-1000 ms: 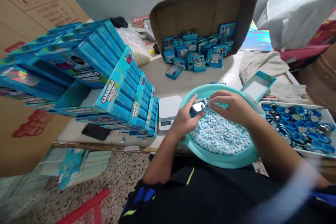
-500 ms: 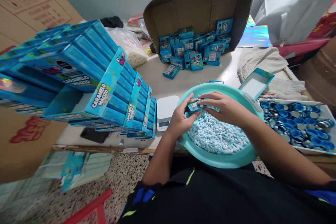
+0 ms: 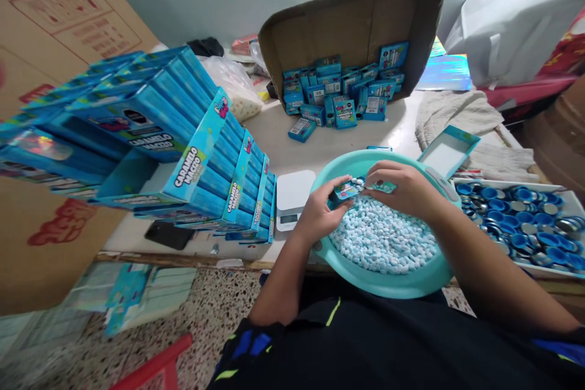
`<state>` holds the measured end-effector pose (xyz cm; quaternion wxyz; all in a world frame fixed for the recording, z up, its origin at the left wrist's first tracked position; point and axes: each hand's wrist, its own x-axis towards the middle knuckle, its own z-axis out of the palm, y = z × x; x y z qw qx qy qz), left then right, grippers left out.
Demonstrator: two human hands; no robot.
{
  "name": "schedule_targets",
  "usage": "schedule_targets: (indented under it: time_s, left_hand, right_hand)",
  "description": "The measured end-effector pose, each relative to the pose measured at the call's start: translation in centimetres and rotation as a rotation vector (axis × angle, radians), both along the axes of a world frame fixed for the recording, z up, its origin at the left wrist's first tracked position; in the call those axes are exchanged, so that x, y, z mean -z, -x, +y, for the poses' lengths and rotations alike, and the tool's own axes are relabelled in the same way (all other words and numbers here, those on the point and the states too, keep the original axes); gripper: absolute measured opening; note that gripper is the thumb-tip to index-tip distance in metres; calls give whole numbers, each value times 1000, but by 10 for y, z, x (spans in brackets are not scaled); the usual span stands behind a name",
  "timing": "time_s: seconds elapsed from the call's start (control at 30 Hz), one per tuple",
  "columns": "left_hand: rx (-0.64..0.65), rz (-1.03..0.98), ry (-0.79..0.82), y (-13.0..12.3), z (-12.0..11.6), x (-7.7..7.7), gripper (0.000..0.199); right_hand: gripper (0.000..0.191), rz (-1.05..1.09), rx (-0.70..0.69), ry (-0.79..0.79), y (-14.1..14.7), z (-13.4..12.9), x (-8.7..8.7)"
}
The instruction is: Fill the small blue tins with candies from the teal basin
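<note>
My left hand (image 3: 320,210) holds a small blue candy box (image 3: 346,190) over the left part of a turquoise basin (image 3: 388,288). Some white candies show at the box's right end. Close beside that end is my right hand (image 3: 397,186), its fingers pinched together; what they hold, if anything, is too small to make out. Below both hands, pale blue and white candies (image 3: 388,241) fill much of the basin. Just left of the basin lies a white scale (image 3: 295,192).
Stacked blue display boxes (image 3: 173,140) stand at the left. A tilted cardboard box (image 3: 351,24) holds small blue boxes behind. At the right are a tray of blue lids (image 3: 525,219), an open blue carton (image 3: 448,152) and cloths (image 3: 457,113). A phone (image 3: 168,235) lies near the table's front edge.
My right hand has moved slightly right, off the small box, and its fingers have drawn together. White candies now show at the box's end. The whole view has shifted slightly.
</note>
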<state>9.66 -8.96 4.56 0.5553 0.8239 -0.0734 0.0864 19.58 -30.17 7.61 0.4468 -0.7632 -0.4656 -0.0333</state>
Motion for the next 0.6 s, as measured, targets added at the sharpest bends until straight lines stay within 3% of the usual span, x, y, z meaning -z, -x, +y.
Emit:
schedule_targets:
  time_s: [0.2,0.33,0.47,0.6]
  left_hand:
    - [-18,-14,-3,0,0,-1,50]
    - [7,-9,-8,1,0,0,53]
    - [7,2,34,0,1,2,57]
    - [-24,-16,83,-1,1,5,57]
  right_hand:
    - [13,31,67,51,-2,-3,3]
    - [40,25,8,62,0,2,4]
    - [25,-43,-79,55,2,8,6]
    - [21,-131,-66,29,4,9,7]
